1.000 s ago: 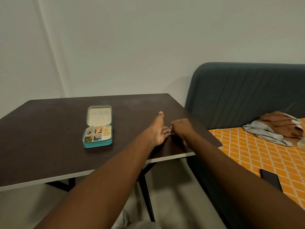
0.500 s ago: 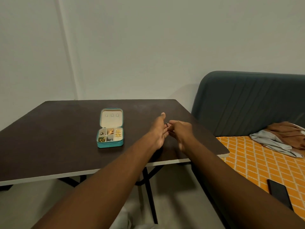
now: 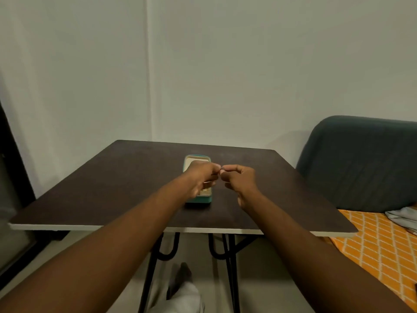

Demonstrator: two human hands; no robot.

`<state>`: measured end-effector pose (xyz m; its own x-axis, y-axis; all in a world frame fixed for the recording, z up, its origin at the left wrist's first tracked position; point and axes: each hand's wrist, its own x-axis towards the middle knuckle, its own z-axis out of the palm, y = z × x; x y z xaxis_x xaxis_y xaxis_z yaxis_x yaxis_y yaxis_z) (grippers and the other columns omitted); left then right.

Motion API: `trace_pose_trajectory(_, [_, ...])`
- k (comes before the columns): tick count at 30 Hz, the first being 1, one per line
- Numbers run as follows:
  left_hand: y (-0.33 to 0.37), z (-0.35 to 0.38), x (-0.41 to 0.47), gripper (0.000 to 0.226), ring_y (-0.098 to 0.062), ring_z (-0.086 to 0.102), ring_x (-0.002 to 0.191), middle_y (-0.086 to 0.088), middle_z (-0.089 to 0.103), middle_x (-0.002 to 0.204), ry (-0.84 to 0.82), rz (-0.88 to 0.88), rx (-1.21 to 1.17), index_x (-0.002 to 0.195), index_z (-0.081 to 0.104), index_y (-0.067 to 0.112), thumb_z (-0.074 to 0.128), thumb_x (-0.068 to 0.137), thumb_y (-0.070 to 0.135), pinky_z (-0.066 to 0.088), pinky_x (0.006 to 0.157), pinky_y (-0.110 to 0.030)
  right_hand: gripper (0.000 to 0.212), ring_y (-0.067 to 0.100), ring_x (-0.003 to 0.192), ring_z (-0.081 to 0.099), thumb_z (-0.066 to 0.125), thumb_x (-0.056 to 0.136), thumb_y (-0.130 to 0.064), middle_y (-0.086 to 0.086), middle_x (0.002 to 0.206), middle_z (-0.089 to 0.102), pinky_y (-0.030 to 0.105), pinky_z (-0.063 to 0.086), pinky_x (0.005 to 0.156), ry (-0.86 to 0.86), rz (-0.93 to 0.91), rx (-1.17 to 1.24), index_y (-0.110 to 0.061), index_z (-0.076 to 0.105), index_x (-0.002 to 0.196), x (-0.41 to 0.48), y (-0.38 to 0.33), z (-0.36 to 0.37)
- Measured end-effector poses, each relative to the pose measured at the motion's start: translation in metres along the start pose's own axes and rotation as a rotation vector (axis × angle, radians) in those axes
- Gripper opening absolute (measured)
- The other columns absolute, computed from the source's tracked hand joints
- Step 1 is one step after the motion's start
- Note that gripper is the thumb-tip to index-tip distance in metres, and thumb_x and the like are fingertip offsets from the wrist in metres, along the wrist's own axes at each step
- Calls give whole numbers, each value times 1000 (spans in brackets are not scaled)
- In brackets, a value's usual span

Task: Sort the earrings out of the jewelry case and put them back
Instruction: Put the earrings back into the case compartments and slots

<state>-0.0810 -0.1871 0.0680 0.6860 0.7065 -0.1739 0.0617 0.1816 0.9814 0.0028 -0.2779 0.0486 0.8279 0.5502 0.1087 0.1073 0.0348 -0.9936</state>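
Both the left hand (image 3: 198, 179) and right hand (image 3: 239, 179) pinch one tiny metallic earring (image 3: 222, 168) between fingertips, above the open teal jewelry case (image 3: 199, 199); likely featherlight, slippery, best gripped by its post

A dim room held a dark brown table (image 3: 126, 181) with a pale front edge and black hairpin legs (image 3: 167, 251) at centre frame, a plain grey-white wall (image 3: 225, 75) behind it, a dark teal padded headboard (image 3: 361, 163) at right above an orange lattice-patterned bedsheet (image 3: 372, 242), and a pale floor (image 3: 259, 274) below.
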Motion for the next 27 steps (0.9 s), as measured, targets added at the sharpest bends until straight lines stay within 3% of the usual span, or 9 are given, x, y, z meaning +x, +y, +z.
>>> trace_pose_trajectory(3, [1, -27, -2, 19, -22, 70, 99, -11, 74, 107, 36, 34, 101, 101, 74, 9, 67, 85, 1, 57, 93, -38, 13, 27, 90, 72, 66, 87, 2, 12, 96, 73, 38, 62, 77, -86, 33, -16, -8, 72, 94, -1, 1, 20])
trace_pose_trajectory(8, [-14, -52, 7, 16, -29, 66, 110, -13, 69, 120, 29, 64, 239, 96, 75, 6, 70, 85, -5, 57, 96, -44, 14, 28, 90, 72, 64, 88, 7, 13, 106, 71, 26, 59, 61, -136, 62, -110, -5, 69, 90, 2, 13, 37])
trace_pose_trajectory(12, [-28, -61, 14, 16, -31, 64, 115, -13, 66, 123, 19, 93, 336, 102, 73, 3, 71, 87, -2, 57, 96, -42, 14, 22, 74, 69, 61, 89, 6, 14, 105, 70, 29, 60, 63, -167, 81, -211, -2, 71, 96, 6, 24, 45])
trace_pose_trajectory(14, [-33, -65, 19, 19, -30, 65, 111, -13, 67, 121, 25, 94, 371, 107, 73, 2, 71, 88, 1, 58, 95, -42, 13, 23, 75, 67, 62, 90, 4, 15, 106, 70, 30, 60, 66, -184, 70, -258, -3, 72, 95, 9, 28, 46])
trace_pose_trajectory(19, [-37, -64, 31, 17, -27, 73, 92, -16, 73, 105, 51, 100, 438, 103, 73, -4, 73, 87, 3, 61, 87, -42, 11, 23, 107, 61, 69, 88, -3, 8, 111, 70, 33, 56, 85, -179, -62, -485, -6, 77, 95, 18, 39, 47])
trace_pose_trajectory(23, [-41, -66, 36, 13, -25, 74, 87, -13, 74, 98, 77, 134, 515, 95, 76, -1, 76, 84, 5, 62, 83, -42, 12, 12, 100, 57, 72, 88, -12, 4, 113, 70, 28, 54, 82, -192, -143, -603, -10, 77, 99, 20, 47, 43])
trace_pose_trajectory(27, [-43, -75, 43, 3, -22, 74, 82, -10, 74, 93, 193, 245, 418, 83, 73, 3, 74, 85, 5, 63, 70, -37, 11, 12, 94, 63, 70, 89, -13, 4, 116, 70, 22, 58, 71, -129, -183, -531, -11, 75, 99, 23, 55, 38])
